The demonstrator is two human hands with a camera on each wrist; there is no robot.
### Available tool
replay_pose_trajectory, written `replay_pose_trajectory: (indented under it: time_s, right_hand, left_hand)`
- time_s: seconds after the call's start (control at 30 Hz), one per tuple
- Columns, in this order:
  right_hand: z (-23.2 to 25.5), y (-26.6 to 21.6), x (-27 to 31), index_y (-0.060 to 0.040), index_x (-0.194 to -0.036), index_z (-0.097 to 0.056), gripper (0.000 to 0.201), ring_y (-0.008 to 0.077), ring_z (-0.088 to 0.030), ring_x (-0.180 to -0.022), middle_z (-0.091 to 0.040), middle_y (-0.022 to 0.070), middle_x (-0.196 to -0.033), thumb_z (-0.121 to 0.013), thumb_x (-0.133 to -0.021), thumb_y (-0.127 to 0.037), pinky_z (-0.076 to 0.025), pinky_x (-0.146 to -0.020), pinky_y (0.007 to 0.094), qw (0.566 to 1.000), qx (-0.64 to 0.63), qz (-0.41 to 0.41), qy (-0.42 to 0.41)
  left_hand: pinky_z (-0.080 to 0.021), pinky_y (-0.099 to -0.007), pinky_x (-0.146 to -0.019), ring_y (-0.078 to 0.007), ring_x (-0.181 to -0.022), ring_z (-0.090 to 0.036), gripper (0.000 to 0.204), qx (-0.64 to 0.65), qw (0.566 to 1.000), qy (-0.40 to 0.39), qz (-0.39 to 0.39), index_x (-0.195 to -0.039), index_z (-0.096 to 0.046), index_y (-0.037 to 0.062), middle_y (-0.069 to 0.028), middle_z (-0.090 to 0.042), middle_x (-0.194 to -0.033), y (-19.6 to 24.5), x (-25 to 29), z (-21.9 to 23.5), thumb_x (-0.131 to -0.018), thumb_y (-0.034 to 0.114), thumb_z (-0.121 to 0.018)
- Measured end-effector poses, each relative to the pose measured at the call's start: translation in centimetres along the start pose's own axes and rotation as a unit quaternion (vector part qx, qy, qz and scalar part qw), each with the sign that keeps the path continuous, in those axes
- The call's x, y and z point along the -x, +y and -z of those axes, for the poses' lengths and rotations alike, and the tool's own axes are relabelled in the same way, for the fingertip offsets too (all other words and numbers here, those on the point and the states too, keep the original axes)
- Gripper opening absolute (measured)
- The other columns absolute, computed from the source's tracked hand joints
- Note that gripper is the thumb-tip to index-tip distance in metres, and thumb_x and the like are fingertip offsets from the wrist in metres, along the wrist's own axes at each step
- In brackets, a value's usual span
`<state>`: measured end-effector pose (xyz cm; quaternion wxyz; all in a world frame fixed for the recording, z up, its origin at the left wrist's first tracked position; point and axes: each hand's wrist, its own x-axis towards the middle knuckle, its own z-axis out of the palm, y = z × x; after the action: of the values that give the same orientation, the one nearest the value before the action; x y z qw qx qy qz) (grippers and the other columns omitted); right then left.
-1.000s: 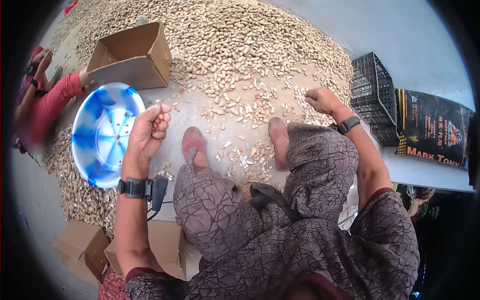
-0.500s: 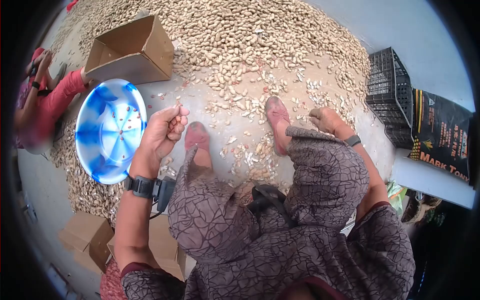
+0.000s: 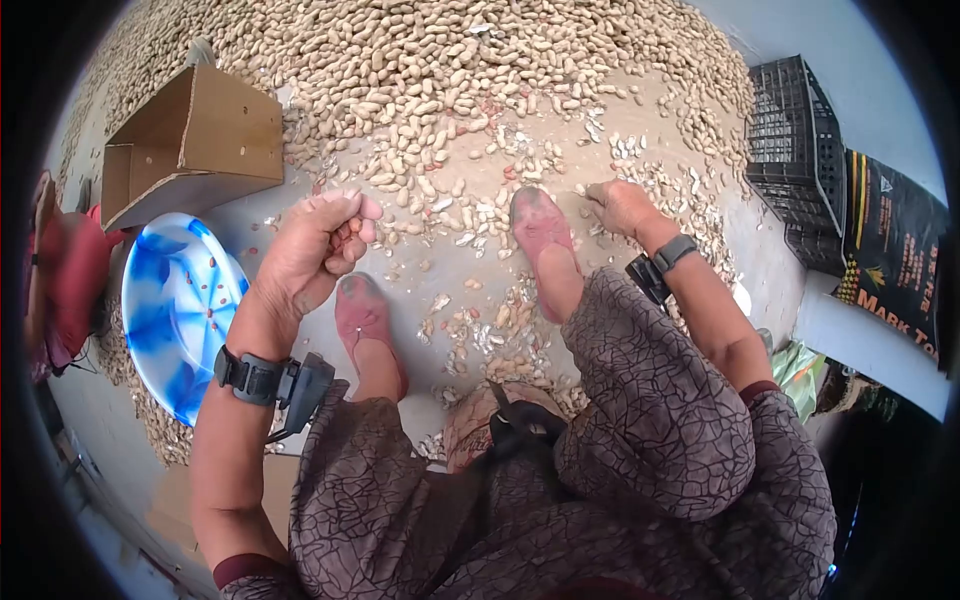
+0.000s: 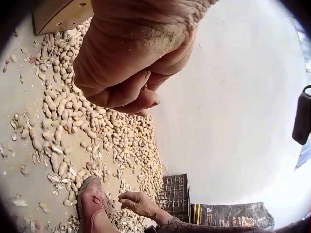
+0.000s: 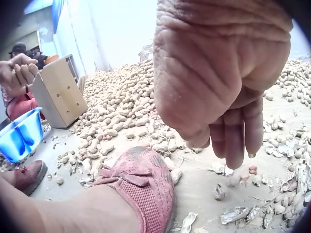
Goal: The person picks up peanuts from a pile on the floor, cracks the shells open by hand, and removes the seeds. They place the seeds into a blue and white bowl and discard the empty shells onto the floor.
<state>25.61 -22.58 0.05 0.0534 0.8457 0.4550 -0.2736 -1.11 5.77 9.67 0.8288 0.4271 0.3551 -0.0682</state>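
Note:
My left hand [image 3: 320, 240] is raised between the basin and the shoes. Its fingers curl over small reddish peanut kernels [image 3: 352, 228], partly covered by the fingers; in the left wrist view the palm side hides most of the grip. On the other side, my right hand [image 3: 622, 208] hangs low over scattered peanut shells [image 3: 627, 147]. Its fingers are loose and nothing shows between them in the right wrist view; a blurred shell piece [image 5: 218, 191] is just below the fingertips. Left of the left hand stands a blue and white basin [image 3: 165, 330], with several kernels inside.
A big pile of unshelled peanuts [image 3: 420, 60] covers the floor ahead. An open cardboard box [image 3: 230, 130] stands behind the basin. At right are a black plastic crate [image 3: 790, 120] and a black printed sack [image 3: 895, 240]. Another person [image 3: 70, 270] sits at far left.
The left hand has moved right, away from the basin's rim. The right hand has shifted left, away from the crate and nearer the shoe. The head view has also turned.

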Motion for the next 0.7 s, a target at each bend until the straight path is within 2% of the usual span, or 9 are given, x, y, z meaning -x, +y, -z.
replay_pose_trajectory:
  time_s: [0.2, 0.27, 0.3, 0.37, 0.5, 0.57, 0.6, 0.67, 0.7]
  right_hand:
    - [-2.1, 0.7, -2.6, -0.0071, -0.081, -0.058, 0.016, 0.0328, -0.057, -0.082, -0.06, 0.0165, -0.083, -0.053, -0.075, -0.021, -0.045, -0.071, 0.0409, 0.998, -0.048, -0.004, 0.039]
    - [-2.6, 0.4, -3.2, -0.0072, -0.081, -0.058, 0.017, 0.0336, -0.057, -0.081, -0.06, 0.0168, -0.081, -0.052, -0.075, -0.021, -0.045, -0.071, 0.0412, 0.996, -0.061, 0.01, 0.06]
    - [-2.7, 0.1, -3.6, -0.0072, -0.081, -0.058, 0.017, 0.0336, -0.057, -0.081, -0.06, 0.0168, -0.081, -0.052, -0.075, -0.021, -0.045, -0.071, 0.0412, 0.996, -0.061, 0.011, 0.057]
    - [-2.7, -0.4, -4.4, -0.0077, -0.08, -0.059, 0.016, 0.0337, -0.057, -0.079, -0.06, 0.0156, -0.079, -0.052, -0.075, -0.021, -0.045, -0.071, 0.0413, 0.991, -0.1, 0.014, 0.083]
    - [-0.9, -3.0, -5.9, -0.0084, -0.077, -0.06, 0.015, 0.0331, -0.057, -0.078, -0.06, 0.0144, -0.076, -0.052, -0.075, -0.021, -0.046, -0.07, 0.041, 0.988, -0.137, 0.02, 0.075]
    - [-0.7, -4.2, -6.8, -0.0093, -0.074, -0.061, 0.013, 0.0321, -0.058, -0.077, -0.061, 0.0146, -0.076, -0.054, -0.073, -0.02, -0.046, -0.069, 0.0403, 0.98, -0.101, 0.135, 0.109]
    - [-0.7, -4.9, -7.2, -0.0093, -0.074, -0.061, 0.013, 0.0321, -0.058, -0.077, -0.061, 0.0146, -0.076, -0.054, -0.073, -0.02, -0.046, -0.069, 0.0403, 0.98, -0.099, 0.136, 0.106]
    - [-0.8, -6.3, -7.9, -0.0104, -0.079, -0.061, 0.01, 0.0298, -0.057, -0.077, -0.06, 0.012, -0.076, -0.056, -0.072, -0.016, -0.046, -0.067, 0.0384, 0.972, -0.014, 0.219, 0.08]
    - [-1.0, -6.9, -8.3, -0.0104, -0.079, -0.061, 0.01, 0.0298, -0.057, -0.077, -0.06, 0.012, -0.076, -0.056, -0.072, -0.016, -0.046, -0.067, 0.0384, 0.972, -0.015, 0.221, 0.078]
  left_hand:
    - [-0.022, -0.0149, -0.033, -0.0026, -0.043, -0.039, 0.025, -0.015, 0.999, -0.024, 0.043, -0.081, -0.057, 0.0025, -0.0009, -0.055, -0.063, -2.9, -1.1, -1.5, -0.089, 0.023, -0.046]
    - [-0.023, -0.0157, -0.033, -0.0035, -0.041, -0.038, 0.025, 0.011, 0.996, -0.061, 0.063, -0.082, -0.058, 0.002, -0.0015, -0.056, -0.062, -4.3, -1.1, -1.8, -0.089, 0.023, -0.046]
    - [-0.023, -0.0157, -0.033, -0.0039, -0.04, -0.038, 0.025, 0.03, 0.995, -0.049, 0.076, -0.081, -0.058, 0.0016, -0.0022, -0.056, -0.062, -4.9, -1.0, -2.1, -0.089, 0.022, -0.046]
    - [-0.023, -0.0157, -0.033, -0.0039, -0.04, -0.039, 0.025, 0.039, 0.994, -0.051, 0.083, -0.081, -0.058, 0.0013, -0.0022, -0.056, -0.062, -6.1, -0.9, -2.2, -0.089, 0.022, -0.046]
    - [-0.023, -0.0154, -0.034, -0.0035, -0.041, -0.04, 0.025, 0.072, 0.992, -0.054, 0.091, -0.08, -0.058, 0.0009, -0.0022, -0.055, -0.062, -6.8, -1.3, -2.7, -0.089, 0.022, -0.047]
    - [-0.023, -0.0154, -0.034, -0.0034, -0.041, -0.039, 0.025, 0.072, 0.992, -0.051, 0.088, -0.081, -0.058, 0.0009, -0.0023, -0.055, -0.062, -6.6, -1.9, -2.9, -0.089, 0.022, -0.047]
    - [-0.023, -0.0154, -0.034, -0.0033, -0.042, -0.039, 0.025, 0.07, 0.993, -0.049, 0.085, -0.081, -0.058, 0.0008, -0.0023, -0.055, -0.062, -6.6, -2.2, -3.0, -0.089, 0.022, -0.047]
    - [-0.023, -0.0154, -0.034, -0.0034, -0.042, -0.038, 0.025, 0.085, 0.991, -0.052, 0.085, -0.081, -0.058, 0.0008, -0.0024, -0.055, -0.062, -6.8, -2.6, -3.2, -0.089, 0.021, -0.047]
    - [-0.023, -0.0155, -0.034, -0.0034, -0.042, -0.037, 0.024, 0.097, 0.99, -0.055, 0.083, -0.081, -0.058, 0.0009, -0.0025, -0.054, -0.062, -6.9, -2.7, -3.2, -0.089, 0.021, -0.047]
